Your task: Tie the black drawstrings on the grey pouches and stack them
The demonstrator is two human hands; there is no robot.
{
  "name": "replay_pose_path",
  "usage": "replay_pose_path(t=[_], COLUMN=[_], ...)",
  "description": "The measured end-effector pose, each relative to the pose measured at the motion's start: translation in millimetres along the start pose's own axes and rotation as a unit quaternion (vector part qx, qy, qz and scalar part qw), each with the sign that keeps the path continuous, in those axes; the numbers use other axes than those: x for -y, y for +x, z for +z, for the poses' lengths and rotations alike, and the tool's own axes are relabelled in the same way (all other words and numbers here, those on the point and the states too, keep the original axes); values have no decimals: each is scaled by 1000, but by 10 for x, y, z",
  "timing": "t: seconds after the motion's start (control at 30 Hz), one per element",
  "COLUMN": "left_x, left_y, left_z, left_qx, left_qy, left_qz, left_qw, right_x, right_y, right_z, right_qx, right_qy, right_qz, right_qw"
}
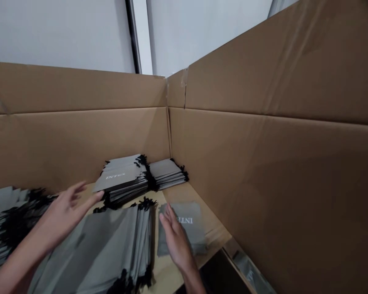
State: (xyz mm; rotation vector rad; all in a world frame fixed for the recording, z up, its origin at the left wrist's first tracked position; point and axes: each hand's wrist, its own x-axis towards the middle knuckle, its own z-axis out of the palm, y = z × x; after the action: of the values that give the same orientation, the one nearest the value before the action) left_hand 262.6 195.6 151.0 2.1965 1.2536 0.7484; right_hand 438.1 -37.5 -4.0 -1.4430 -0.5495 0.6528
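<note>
My left hand (64,212) is held out at the left with its fingers apart, and nothing is in it. Its thumb tip comes up to the near edge of a stack of grey drawstring bags (122,175) printed "INTEX"; whether it touches them I cannot tell. My right hand (176,239), fingers stretched out, is over the left part of a low pile of grey bags (193,222) and covers some of its lettering. Contact there is unclear. Between my hands leans a large bundle of grey bags (101,241) with black cord ends.
Tall walls of a large cardboard box (263,171) rise at the back and right. Another bag stack (167,169) sits in the far corner, and more bags (6,224) lie at far left. A dark opening (223,275) with a cardboard edge is at the lower right.
</note>
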Motion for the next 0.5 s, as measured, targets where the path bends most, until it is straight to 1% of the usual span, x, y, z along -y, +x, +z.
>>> replay_pose_path(t=[0.07, 0.1, 0.13, 0.17, 0.2, 0.23, 0.27, 0.3, 0.33, 0.4, 0.43, 0.5], left_x=[-618, -927, -1214, -1464, -1667, -1819, -1917, -1966, -1971, -1884, -1809, -1638], left_y=[156, 254, 363, 481, 602, 718, 827, 925, 1012, 1158, 1222, 1347], left_z=[103, 212, 359, 544, 758, 994, 1239, 1483, 1716, 2120, 2284, 2533], left_qx=[16, 42, 55, 75, 102, 132, 167, 202, 228, 265, 278, 301], left_qy=[-9, 13, 21, 30, 44, 63, 85, 107, 127, 159, 172, 187], left_qz=[99, 158, 193, 215, 237, 254, 271, 285, 298, 317, 325, 338], left_qw=[995, 986, 980, 973, 965, 956, 944, 931, 918, 897, 888, 872], right_x=[93, 141, 191, 242, 293, 342, 389, 429, 462, 497, 499, 473], right_y=[136, 226, 325, 426, 526, 623, 717, 810, 905, 1116, 1237, 1503], right_z=[-112, -154, -189, -220, -249, -277, -305, -330, -353, -387, -397, -404], right_qx=[-7, -15, -24, -33, -39, -42, -42, -42, -41, -53, -64, -86], right_qy=[-38, -66, -96, -125, -148, -165, -179, -195, -209, -249, -277, -349], right_qz=[-26, -42, -59, -76, -91, -104, -115, -127, -138, -159, -170, -190], right_qw=[999, 997, 993, 989, 984, 980, 976, 972, 967, 954, 943, 914])
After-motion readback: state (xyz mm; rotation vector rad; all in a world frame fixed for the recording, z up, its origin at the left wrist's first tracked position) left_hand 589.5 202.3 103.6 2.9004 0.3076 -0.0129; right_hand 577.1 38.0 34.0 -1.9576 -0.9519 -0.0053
